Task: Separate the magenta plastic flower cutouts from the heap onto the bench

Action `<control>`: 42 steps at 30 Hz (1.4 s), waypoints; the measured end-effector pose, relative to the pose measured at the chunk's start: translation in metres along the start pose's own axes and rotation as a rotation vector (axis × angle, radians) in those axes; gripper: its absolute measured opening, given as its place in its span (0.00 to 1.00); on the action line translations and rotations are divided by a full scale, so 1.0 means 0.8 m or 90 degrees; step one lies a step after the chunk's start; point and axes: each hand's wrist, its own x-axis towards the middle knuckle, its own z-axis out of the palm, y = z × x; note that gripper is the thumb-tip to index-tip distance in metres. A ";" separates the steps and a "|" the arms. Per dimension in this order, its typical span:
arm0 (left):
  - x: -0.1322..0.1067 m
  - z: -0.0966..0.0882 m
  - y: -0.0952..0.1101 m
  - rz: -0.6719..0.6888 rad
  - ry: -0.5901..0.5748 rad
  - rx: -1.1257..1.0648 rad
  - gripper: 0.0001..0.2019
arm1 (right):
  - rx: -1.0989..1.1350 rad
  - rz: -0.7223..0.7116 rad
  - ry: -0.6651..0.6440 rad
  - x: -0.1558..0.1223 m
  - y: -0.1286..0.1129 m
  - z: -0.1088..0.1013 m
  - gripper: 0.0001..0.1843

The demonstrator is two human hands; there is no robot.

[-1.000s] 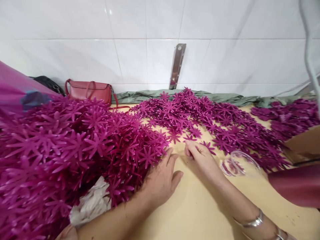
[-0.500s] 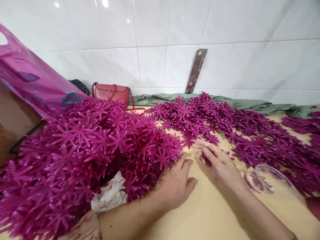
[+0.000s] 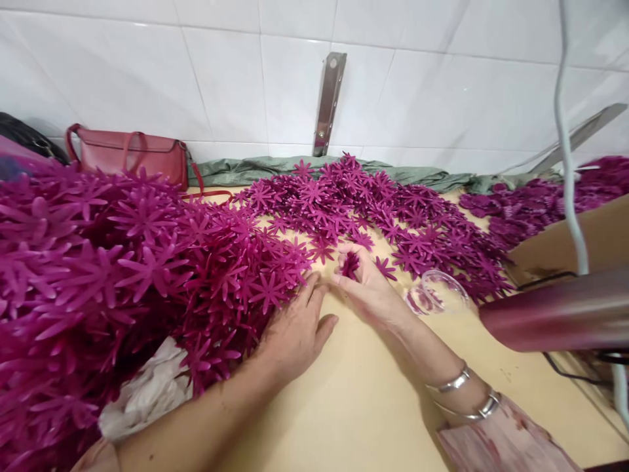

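My right hand is closed around a small bunch of star-shaped purple petal pieces, held just above the pale yellow tabletop. My left hand lies palm down, thumb spread away from the fingers, against the right edge of a big heap of magenta artificial flower pieces. Its fingertips are close to those of my right hand, beside the heap. Beyond both hands spreads a second, darker pile of star-shaped flower pieces. One loose flower piece lies just right of my right hand.
A clear plastic container sits right of my right arm. Farther right are a shiny maroon cylinder, a hanging grey cable and a cardboard box. A red handbag and green cloth line the tiled wall. Crumpled white tissue lies by my left forearm.
The view has swung right, bringing the maroon cylinder and cable in. The petal bunch in my right hand shows more clearly. My left hand stays by the heap.
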 end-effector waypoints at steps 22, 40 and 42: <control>-0.001 -0.001 -0.001 0.029 0.038 -0.070 0.26 | 0.134 0.077 0.017 -0.002 -0.008 0.011 0.13; 0.006 0.002 -0.006 0.000 0.256 -0.516 0.23 | -0.120 -0.032 -0.009 -0.005 -0.003 0.013 0.12; 0.006 0.000 -0.005 -0.016 0.251 -0.523 0.23 | -0.116 -0.033 -0.035 -0.009 -0.004 0.017 0.14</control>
